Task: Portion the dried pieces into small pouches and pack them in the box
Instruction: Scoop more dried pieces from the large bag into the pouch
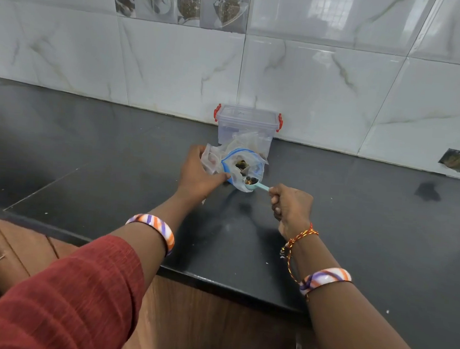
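Observation:
A clear zip bag with a blue seal [252, 159] lies open on the black counter, dark dried pieces inside it. My left hand [198, 172] grips the bag's near left rim along with some small clear pouches [210, 159]. My right hand [291, 204] is closed on the handle of a teal scoop [253, 184], whose bowl carries a few dried pieces at the bag's mouth. Behind the bag stands a clear plastic box [246, 126] with red clips, its lid on.
The black counter [357, 225] runs to a tiled wall [176, 68] right behind the box. Its front edge lies near my forearms, with wooden cabinet fronts [211, 324] below. A hole in the tile [453, 160] shows at right.

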`<state>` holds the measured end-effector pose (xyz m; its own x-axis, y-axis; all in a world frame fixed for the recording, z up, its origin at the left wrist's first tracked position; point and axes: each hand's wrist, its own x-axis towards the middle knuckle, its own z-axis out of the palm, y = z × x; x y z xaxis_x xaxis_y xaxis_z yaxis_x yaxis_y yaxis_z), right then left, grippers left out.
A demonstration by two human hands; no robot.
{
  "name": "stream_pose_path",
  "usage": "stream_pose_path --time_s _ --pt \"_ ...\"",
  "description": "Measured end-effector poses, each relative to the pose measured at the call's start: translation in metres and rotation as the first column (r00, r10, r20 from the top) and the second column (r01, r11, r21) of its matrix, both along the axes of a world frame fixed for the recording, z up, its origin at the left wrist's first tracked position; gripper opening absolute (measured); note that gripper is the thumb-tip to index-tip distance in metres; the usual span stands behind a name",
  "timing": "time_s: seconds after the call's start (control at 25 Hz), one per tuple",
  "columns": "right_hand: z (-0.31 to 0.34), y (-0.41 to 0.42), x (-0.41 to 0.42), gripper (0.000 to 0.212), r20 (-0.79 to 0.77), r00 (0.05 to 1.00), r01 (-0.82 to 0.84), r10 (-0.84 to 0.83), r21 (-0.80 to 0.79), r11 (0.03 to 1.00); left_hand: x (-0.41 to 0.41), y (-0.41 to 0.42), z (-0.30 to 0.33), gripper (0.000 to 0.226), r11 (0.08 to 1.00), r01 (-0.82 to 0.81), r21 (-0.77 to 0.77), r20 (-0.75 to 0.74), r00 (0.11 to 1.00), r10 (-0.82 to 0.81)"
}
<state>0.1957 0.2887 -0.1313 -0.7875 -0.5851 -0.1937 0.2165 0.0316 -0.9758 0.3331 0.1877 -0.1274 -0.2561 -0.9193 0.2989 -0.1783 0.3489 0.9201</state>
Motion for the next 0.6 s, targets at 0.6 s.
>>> stream_pose_path --time_s 0.6 --pt "0.060 0.015 0.036 0.018 -0.966 -0.083 -0.133 0.244 0.254 0.958 0.001 0.017 0.017 0.068 0.989 0.020 -0.145 0.263 0.965 0.019"
